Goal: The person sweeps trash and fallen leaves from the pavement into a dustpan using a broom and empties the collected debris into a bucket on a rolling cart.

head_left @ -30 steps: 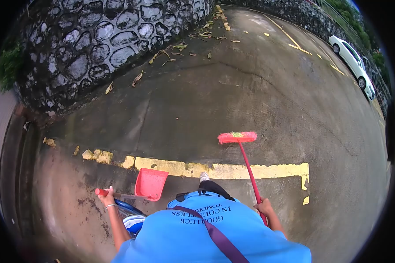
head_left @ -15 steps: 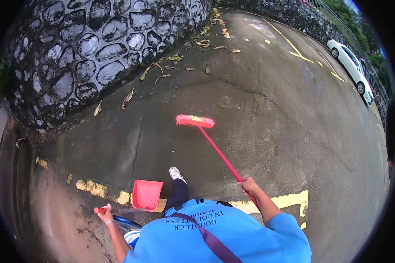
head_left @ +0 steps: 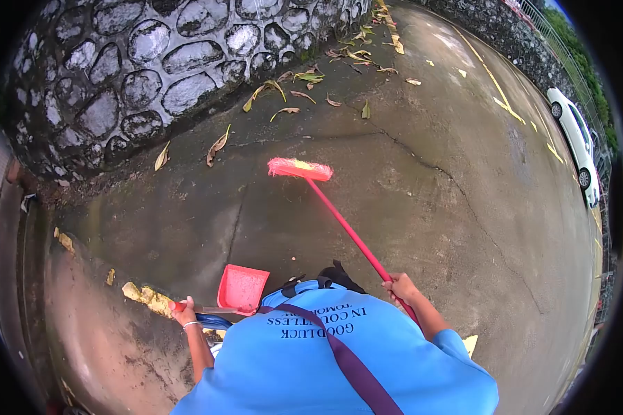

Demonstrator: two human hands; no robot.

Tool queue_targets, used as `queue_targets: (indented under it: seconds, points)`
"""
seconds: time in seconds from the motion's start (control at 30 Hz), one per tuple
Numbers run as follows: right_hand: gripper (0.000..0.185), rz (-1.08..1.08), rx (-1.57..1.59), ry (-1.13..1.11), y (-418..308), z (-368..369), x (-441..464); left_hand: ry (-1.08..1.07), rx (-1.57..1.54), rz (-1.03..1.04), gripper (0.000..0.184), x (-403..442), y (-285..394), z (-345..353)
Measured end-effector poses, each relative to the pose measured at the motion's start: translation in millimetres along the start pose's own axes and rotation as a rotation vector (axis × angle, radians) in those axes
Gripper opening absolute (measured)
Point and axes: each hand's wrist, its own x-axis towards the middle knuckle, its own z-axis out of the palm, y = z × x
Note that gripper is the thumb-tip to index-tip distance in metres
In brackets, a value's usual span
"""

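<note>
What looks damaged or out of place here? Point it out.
A long, jagged crack runs across the pavement. The yellow line by the left hand looks worn, its paint broken into patches. Fallen leaves litter the ground along the stone wall.

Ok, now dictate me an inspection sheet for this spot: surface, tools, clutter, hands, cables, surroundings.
Surface: ground dark in patches, with a long crack and worn yellow paint.
Tools: red broom, its head ahead of the dustpan; whether the bristles touch the ground, I can't tell.
Clutter: leaves scattered beyond the broom head, mostly along the wall.
Hands: left hand grips the dustpan's handle; right hand grips the broom's pole.
Cables: nothing seen.
Surroundings: stone wall ahead to the left, white car far right.
</note>
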Motion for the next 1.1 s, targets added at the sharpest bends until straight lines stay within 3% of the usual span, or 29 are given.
queue_targets:
  seconds: [0.1,0.33,0.47,0.63,0.73,0.83,0.97,1.1]
  points:
    - [0.014,-0.044,-0.152,0.028,-56.6,-3.3,42.6,0.009,-0.039,-0.018,0.026,14.7,54.4,35.5]
    - [0.014,-0.189,-0.413,-0.031,-217.2,-2.4,151.6,0.043,-0.296,0.011,0.02,76.9,109.4,107.5]
    - [0.016,-0.267,-0.406,-0.185,-319.3,7.8,231.8,0.146,-0.288,-0.028,0.017,109.6,134.1,141.6]
    - [0.029,-0.285,-0.301,-0.419,-467.5,29.3,323.1,0.162,-0.26,-0.001,0.017,160.3,168.3,197.5]
    - [0.043,-0.348,-0.604,-0.428,-545.9,47.6,360.9,0.19,-0.214,0.028,0.017,173.0,166.8,208.9]
    - [0.053,-0.414,-0.637,-0.429,-616.8,89.7,394.2,0.263,-0.157,0.012,0.018,193.3,176.3,228.0]
    - [0.055,-0.347,-0.611,-0.554,-671.9,164.2,454.0,0.31,-0.174,-0.092,0.02,228.0,184.3,246.0]
    - [0.053,-0.573,-0.956,-0.51,-741.2,256.4,501.7,0.363,-0.203,-0.182,0.023,278.7,179.0,278.8]
